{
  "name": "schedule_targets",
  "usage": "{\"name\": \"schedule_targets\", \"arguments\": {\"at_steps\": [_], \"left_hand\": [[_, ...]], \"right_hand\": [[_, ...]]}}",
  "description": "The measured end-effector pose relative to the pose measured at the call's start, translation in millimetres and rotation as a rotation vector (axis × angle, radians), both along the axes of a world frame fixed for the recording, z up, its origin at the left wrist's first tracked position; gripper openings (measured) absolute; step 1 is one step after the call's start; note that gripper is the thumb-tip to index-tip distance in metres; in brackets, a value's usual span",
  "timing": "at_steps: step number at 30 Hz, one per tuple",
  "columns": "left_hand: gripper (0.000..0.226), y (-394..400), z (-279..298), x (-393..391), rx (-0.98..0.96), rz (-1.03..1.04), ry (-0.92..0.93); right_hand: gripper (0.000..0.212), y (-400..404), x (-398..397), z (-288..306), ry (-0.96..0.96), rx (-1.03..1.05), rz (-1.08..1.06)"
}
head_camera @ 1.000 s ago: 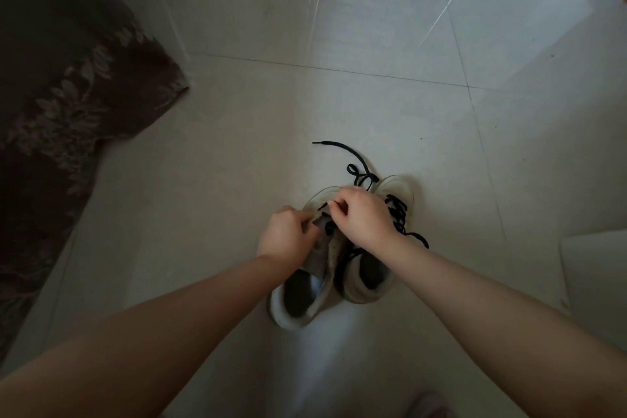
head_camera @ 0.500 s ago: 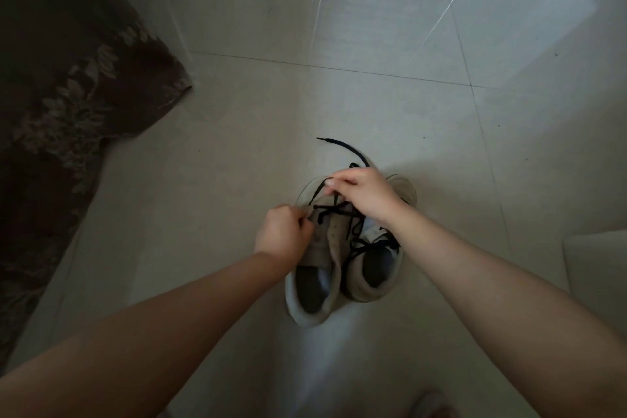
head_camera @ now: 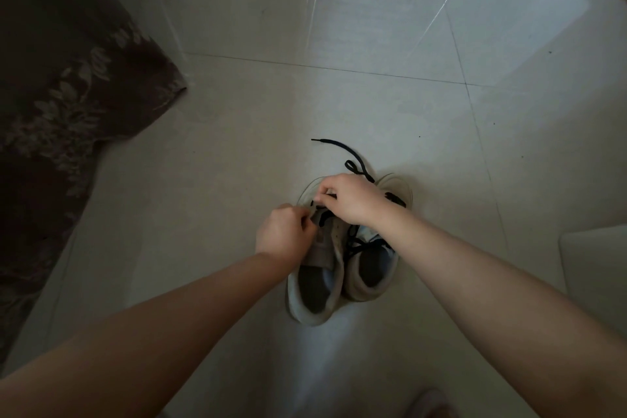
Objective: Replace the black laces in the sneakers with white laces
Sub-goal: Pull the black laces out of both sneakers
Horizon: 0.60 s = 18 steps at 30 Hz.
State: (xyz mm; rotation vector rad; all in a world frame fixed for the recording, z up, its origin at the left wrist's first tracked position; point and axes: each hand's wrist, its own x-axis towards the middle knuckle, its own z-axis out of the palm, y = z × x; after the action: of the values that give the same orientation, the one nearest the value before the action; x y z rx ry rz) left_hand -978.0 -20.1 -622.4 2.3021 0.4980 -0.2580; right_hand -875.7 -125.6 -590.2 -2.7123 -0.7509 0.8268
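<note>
Two pale sneakers sit side by side on the tiled floor (head_camera: 237, 180), heels toward the camera: left sneaker (head_camera: 314, 292) and right sneaker (head_camera: 371, 276), touching along their inner sides. Black laces (head_camera: 356, 163) are partly undone; one loose end trails onto the floor just beyond the toes, another strand runs across the right sneaker's opening. Right hand (head_camera: 351, 198) is over the toe end of the sneakers, fingers (head_camera: 324, 188) curled & pinching a black lace near the left sneaker's front eyelets. Left hand (head_camera: 283, 234) is just beside it, fingers curled, gripping the left sneaker's tongue/upper area; exact contact partly hidden. Well left of the sneakers: dark floral-patterned fabric (head_camera: 68, 95) draped to the floor. Right of the sneakers, near frame edge: a pale flat object (head_camera: 593, 268), can't tell what.
</note>
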Motion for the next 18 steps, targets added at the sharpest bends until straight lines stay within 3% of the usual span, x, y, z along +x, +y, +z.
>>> {"name": "schedule_targets", "arguments": {"at_steps": [3,7,9,13,18], "left_hand": [[0.020,1,3,0,0.050,-0.012,0.037],[0.018,0,6,2,0.086,-0.016,0.067],[0.018,-1,6,3,0.085,-0.030,0.068],[0.018,-2,6,2,0.089,-0.041,0.065],[0.017,-4,8,3,0.087,-0.061,0.070]], "right_hand": [[0.016,-1,1,-1,0.120,0.197,-0.071],[0.023,-6,10,16,0.599,0.851,-0.702],[0.025,-10,14,23,0.686,0.959,-0.902],[0.027,-9,12,23,0.658,0.790,-0.852],[0.016,-3,0,5,0.162,0.168,-0.198]]}}
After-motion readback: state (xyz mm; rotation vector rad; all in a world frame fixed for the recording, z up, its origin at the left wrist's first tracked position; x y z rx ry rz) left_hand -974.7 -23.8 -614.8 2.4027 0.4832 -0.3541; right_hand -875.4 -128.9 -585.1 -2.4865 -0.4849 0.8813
